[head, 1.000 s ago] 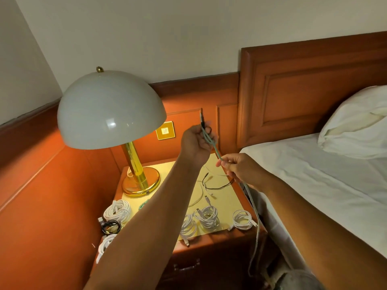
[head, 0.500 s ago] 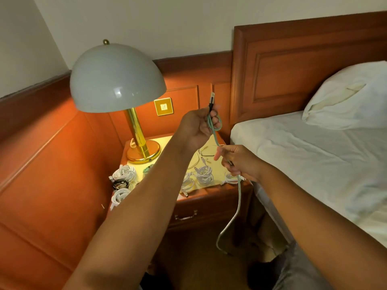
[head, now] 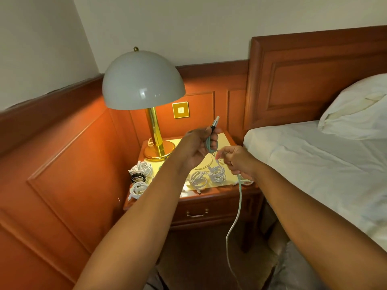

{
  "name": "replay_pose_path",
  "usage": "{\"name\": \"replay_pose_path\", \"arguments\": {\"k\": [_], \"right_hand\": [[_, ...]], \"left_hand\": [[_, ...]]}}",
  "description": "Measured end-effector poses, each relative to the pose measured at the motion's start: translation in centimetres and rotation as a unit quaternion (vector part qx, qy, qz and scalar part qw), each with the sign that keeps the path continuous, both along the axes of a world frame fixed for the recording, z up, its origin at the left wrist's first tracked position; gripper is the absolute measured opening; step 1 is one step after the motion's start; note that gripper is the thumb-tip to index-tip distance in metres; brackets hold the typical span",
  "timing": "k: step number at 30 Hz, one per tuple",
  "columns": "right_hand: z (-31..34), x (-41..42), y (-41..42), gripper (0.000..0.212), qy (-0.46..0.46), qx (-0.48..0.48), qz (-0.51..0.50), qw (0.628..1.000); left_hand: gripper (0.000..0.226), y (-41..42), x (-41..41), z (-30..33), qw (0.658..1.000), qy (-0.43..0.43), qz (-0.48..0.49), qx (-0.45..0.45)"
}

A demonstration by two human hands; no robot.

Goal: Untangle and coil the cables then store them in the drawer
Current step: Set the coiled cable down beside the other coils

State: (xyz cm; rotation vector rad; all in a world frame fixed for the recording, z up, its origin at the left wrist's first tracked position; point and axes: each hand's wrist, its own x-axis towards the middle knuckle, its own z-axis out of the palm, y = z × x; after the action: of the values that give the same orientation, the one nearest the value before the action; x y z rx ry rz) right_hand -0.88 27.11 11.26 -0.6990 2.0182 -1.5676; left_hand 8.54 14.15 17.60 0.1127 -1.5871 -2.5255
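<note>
My left hand [head: 198,146] grips green cable [head: 240,197] near plug, right hand [head: 237,162] pinches it lower; tail cut off by frame bottom.

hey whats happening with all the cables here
A person is coiling a green cable over a nightstand. The left hand grips its plug end, plug pointing up, with a small loop started; the right hand pinches the cable lower down, and the rest hangs toward the floor. Several white coils and one black coil already lie on the nightstand beside a lamp. The drawer is shut.
</note>
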Motion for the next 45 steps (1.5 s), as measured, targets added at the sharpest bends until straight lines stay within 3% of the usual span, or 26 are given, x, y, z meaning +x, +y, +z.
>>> {"name": "replay_pose_path", "arguments": {"k": [7,13,21,27,31,37,45], "right_hand": [[0.1,-0.7,-2.0,0.028,0.082,0.048,0.000,0.995],[0.0,-0.8,-3.0,0.013,0.050,0.059,0.068,0.995],[-1.1,-0.2,-2.2,0.023,0.025,0.103,0.136,0.985],[-0.7,2.1,-2.8,0.019,0.219,0.205,0.120,0.946],[-1.2,4.5,-2.3,0.020,0.225,0.186,0.069,0.954],[-3.9,8.2,-1.7,0.019,0.111,0.076,-0.030,0.991],[-7.8,11.5,-1.6,0.012,-0.035,-0.057,-0.138,0.988]], "left_hand": [[0.026,-1.8,2.1,-2.2,0.995,-0.016,0.021,-0.094],[0.028,-1.6,4.0,-6.7,0.962,-0.096,0.015,-0.257],[0.027,-1.4,4.7,-9.0,0.921,-0.166,-0.046,-0.349],[0.028,-1.6,4.2,-10.9,0.912,-0.199,-0.021,-0.357],[0.028,-1.8,4.1,-11.5,0.935,-0.186,0.038,-0.299],[0.023,-1.0,3.8,-12.9,0.983,-0.125,0.105,-0.087],[0.027,0.5,4.5,-12.0,0.979,-0.135,0.108,0.111]]}}
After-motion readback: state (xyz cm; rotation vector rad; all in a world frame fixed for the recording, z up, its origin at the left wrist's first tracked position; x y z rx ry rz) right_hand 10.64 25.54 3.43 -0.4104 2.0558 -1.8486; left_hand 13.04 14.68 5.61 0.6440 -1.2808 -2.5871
